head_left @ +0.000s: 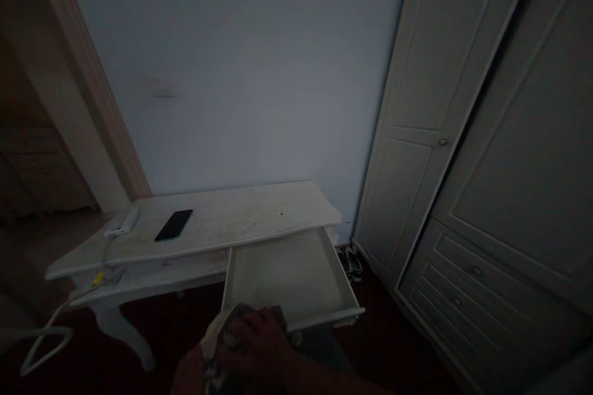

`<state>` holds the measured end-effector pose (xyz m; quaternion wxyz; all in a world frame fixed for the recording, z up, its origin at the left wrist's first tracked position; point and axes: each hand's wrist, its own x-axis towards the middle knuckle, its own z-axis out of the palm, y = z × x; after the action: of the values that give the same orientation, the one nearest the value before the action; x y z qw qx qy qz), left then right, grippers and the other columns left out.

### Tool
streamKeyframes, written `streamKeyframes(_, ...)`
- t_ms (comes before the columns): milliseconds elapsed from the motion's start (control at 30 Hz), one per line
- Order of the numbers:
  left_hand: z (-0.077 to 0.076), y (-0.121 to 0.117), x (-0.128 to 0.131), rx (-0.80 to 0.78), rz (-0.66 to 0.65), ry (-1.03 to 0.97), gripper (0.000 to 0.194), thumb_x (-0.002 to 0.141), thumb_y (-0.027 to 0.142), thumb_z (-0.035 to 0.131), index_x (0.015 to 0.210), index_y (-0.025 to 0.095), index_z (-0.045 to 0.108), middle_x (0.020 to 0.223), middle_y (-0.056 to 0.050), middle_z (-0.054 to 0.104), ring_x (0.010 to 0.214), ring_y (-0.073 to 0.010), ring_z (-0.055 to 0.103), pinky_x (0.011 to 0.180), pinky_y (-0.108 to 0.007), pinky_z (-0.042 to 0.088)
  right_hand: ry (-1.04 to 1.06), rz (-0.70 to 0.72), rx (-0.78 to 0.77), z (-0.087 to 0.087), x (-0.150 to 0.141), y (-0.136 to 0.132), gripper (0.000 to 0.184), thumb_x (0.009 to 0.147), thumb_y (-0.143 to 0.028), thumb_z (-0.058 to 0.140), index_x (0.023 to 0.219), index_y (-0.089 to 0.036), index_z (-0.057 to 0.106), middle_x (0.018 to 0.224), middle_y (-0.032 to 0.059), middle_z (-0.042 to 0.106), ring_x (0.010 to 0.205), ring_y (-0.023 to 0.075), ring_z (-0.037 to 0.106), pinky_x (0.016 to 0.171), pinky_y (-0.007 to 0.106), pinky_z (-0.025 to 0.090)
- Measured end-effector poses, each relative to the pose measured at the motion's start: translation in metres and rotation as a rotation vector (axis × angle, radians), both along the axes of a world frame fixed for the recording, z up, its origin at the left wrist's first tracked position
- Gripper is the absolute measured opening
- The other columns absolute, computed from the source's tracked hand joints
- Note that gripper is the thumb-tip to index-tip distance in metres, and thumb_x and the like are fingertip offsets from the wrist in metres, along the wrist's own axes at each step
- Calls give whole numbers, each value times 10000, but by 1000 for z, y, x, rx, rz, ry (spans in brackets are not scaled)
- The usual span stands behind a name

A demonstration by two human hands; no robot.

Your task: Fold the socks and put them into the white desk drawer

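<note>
A white drawer point(290, 278) is pulled out of the right side of a white desk point(259, 213), and nothing lies on the part of its bottom that shows. At the drawer's front left corner is a crumpled cloth point(214, 332), partly white and partly dark-patterned. My right hand point(257, 342) grips it from above, fingers curled into the folds. Low on the cloth's left side is my left hand point(188, 373), holding it; most of its fingers are hidden. The dim light blurs the details of both hands.
On the desk's left part lie a black phone point(174, 225) and a white power strip point(124, 221) with a cable hanging down. Shoes point(349, 263) stand on the dark floor behind the drawer's right side. A white wardrobe point(407, 173) rises at the right.
</note>
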<state>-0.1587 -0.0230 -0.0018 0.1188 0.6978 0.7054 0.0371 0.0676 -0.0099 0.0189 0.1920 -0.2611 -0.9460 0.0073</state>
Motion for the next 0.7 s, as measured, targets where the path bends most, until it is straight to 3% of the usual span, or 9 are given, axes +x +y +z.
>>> streamKeyframes(100, 19, 6, 4, -78, -97, 23, 436, 943, 198, 486, 1266, 295, 762, 1327, -51, 804, 1193, -251, 764, 998, -321, 565, -14, -44, 178, 5, 27, 1, 523, 1043, -531, 520, 1557, -470, 448, 1521, 54, 658, 1243, 317, 647, 929, 509, 581)
streamKeyframes(167, 34, 12, 12, -70, -119, 39, 440, 1009, 298, 448, 1365, 282, 706, 1403, -78, 765, 1234, -288, 747, 995, -382, 564, -19, -97, 306, 4, 66, -1, 412, 1040, -385, 560, 1449, -418, 579, 1402, 62, 719, 1154, 293, 667, 905, 473, 569)
streamKeyframes(233, 45, 18, 20, -56, -116, 41, 460, 1053, 394, 402, 1387, 261, 689, 1418, -107, 753, 1252, -326, 737, 1000, -438, 560, 0, -178, 374, 2, 118, -4, 425, 998, -263, 604, 1406, -376, 632, 1335, 77, 733, 1137, 290, 659, 928, 468, 551)
streamKeyframes(333, 53, 26, 33, -44, -101, 13, 495, 1070, 470, 377, 1375, 244, 694, 1347, -138, 781, 1203, -362, 755, 967, -477, 567, 49, -402, 306, -5, 195, -6, 603, 886, -202, 670, 1469, -346, 615, 1397, 124, 672, 1219, 329, 620, 996, 502, 531)
streamKeyframes(433, 54, 32, 44, -37, -76, 9, 538, 1066, 536, 381, 1359, 221, 704, 1277, -173, 801, 1158, -404, 766, 932, -505, 573, 266, -681, 234, -13, 239, 2, 586, 813, -197, 684, 1395, -262, 671, 1398, 173, 608, 1238, 382, 586, 1012, 558, 528)
streamKeyframes(533, 57, 38, 53, -38, -40, -7, 572, 1067, 562, 363, 1376, 210, 691, 1274, -189, 796, 1162, -413, 763, 927, -508, 570, 480, -789, 205, -22, 227, 22, 537, 818, -263, 695, 1352, -207, 676, 1375, 191, 566, 1226, 400, 565, 1013, 599, 523)
streamKeyframes(633, 60, 48, 56, -6, -21, -39, 589, 1070, 588, 339, 1362, 215, 689, 1273, -182, 794, 1157, -396, 765, 922, -489, 570, 530, -698, 199, -26, 163, 42, 578, 810, -289, 729, 1379, -229, 654, 1398, 176, 549, 1234, 386, 554, 1019, 586, 521)
streamKeyframes(700, 59, 58, 52, 17, -25, -40, 557, 1065, 583, 352, 1327, 232, 698, 1263, -167, 796, 1151, -378, 766, 923, -469, 570, 447, -552, 196, -22, 107, 50, 653, 777, -287, 777, 1415, -267, 636, 1403, 164, 572, 1251, 386, 554, 1026, 574, 523)
